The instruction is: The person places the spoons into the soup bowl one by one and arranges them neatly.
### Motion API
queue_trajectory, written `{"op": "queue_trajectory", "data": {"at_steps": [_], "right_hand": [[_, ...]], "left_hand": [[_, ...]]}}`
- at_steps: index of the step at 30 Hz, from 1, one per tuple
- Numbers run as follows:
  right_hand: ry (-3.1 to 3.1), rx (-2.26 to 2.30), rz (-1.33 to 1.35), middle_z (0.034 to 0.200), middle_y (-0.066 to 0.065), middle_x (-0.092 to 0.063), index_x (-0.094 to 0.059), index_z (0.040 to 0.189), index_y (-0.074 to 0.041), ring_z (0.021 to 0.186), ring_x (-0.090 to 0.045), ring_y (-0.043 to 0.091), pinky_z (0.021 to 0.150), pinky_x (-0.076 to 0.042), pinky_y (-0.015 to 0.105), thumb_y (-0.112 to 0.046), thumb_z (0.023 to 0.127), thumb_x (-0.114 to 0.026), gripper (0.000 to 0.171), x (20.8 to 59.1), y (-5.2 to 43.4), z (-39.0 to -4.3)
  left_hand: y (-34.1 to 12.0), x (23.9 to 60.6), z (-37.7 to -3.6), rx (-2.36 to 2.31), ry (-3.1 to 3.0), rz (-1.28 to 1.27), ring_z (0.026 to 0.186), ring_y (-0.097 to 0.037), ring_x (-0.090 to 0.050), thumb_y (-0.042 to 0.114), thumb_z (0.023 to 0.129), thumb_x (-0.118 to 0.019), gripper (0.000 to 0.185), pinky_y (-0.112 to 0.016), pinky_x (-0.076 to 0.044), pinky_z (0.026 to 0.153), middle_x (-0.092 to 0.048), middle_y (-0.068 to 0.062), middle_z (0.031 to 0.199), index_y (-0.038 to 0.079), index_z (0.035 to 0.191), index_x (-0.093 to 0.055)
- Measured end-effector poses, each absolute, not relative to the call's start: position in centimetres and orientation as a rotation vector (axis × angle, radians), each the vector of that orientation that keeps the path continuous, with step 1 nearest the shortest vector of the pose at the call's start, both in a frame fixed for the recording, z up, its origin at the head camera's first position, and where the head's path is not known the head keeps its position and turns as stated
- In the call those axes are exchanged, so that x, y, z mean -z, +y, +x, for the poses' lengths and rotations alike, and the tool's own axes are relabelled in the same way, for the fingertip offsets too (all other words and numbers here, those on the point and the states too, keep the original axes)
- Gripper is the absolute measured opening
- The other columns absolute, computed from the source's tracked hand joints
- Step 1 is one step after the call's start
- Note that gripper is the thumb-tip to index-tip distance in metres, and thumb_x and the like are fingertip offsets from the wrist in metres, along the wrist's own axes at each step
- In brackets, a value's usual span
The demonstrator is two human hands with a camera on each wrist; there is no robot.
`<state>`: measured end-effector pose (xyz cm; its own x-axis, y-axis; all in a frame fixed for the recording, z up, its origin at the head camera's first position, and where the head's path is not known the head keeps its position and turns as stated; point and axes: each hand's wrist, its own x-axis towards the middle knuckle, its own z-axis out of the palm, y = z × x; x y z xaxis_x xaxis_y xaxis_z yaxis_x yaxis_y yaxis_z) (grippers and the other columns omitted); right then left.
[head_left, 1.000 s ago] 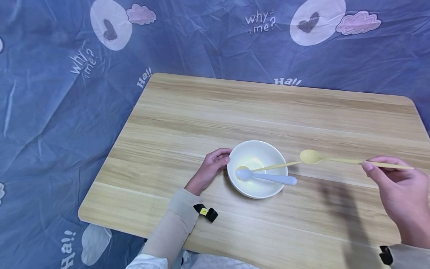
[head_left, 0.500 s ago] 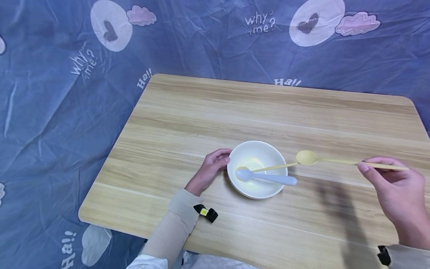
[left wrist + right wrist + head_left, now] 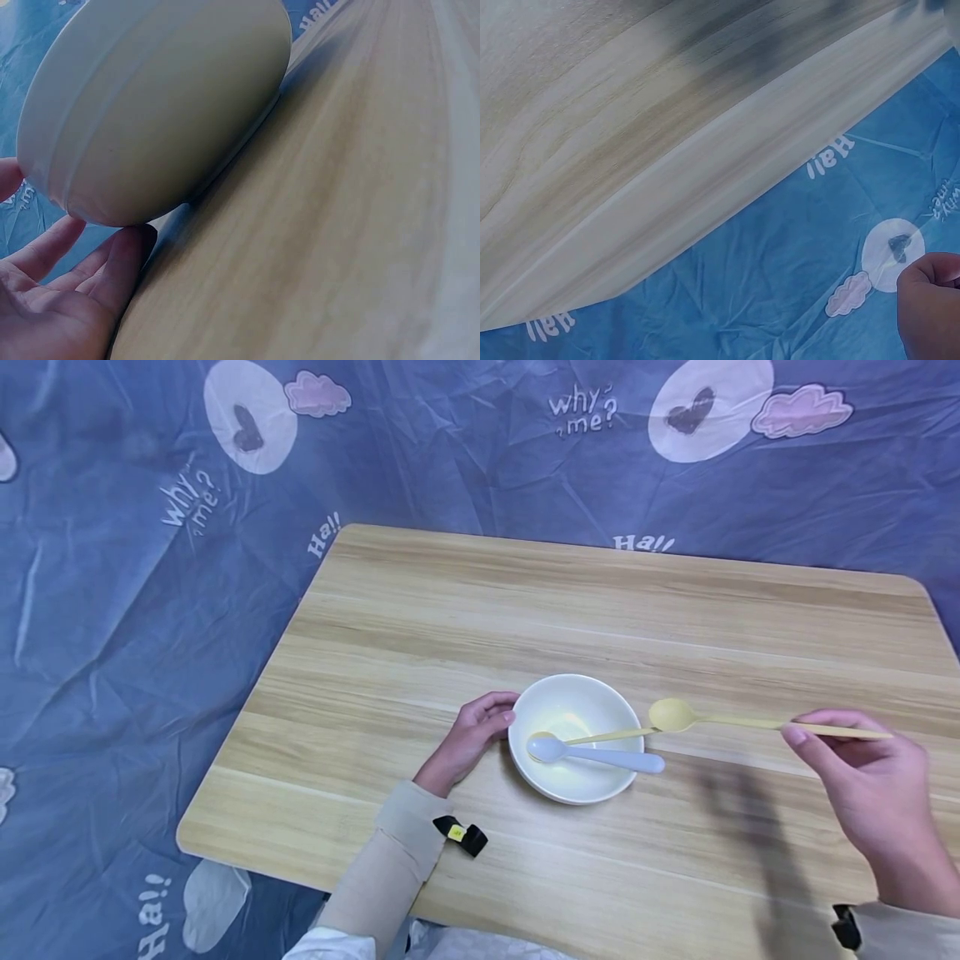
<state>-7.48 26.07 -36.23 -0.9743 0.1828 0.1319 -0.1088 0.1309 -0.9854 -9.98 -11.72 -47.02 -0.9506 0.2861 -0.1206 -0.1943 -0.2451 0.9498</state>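
A white bowl stands on the wooden table, and my left hand holds it at its left side. In the left wrist view that hand's fingers rest against the outer wall of the bowl. Two spoons lie in the bowl: a light blue spoon on top of a yellow spoon, handles leaning over the right rim. My right hand pinches a second yellow spoon by its handle, above the table right of the bowl, its head pointing left. The right wrist view shows only part of the right hand.
The wooden table has rounded corners, and its far edge runs along a blue printed cloth. This cloth also hangs at the left. A shadow of the right arm falls on the tabletop below the right hand.
My right hand has moved a little to the left with the yellow spoon, bringing the spoon's head closer to the bowl. The left hand and the bowl have stayed in place.
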Motion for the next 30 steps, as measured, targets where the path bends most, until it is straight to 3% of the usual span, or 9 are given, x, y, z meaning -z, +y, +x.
{"op": "queue_trajectory", "data": {"at_steps": [30], "right_hand": [[-2.238,-2.104,0.069,0.078,-0.006,-0.070,-0.067,0.092,0.002,0.066,-0.063,0.001,0.061,-0.047,0.010,0.013,0.079,-0.064,0.017,37.6,23.9,-7.4]], "left_hand": [[-11.5,46.8,-10.0,-2.269,1.704,0.082,0.103,-0.010,-0.059,0.007,0.092,-0.050,0.042,-0.025,-0.051,0.089,-0.053,-0.029,0.126,-0.011,0.129,-0.045]]}}
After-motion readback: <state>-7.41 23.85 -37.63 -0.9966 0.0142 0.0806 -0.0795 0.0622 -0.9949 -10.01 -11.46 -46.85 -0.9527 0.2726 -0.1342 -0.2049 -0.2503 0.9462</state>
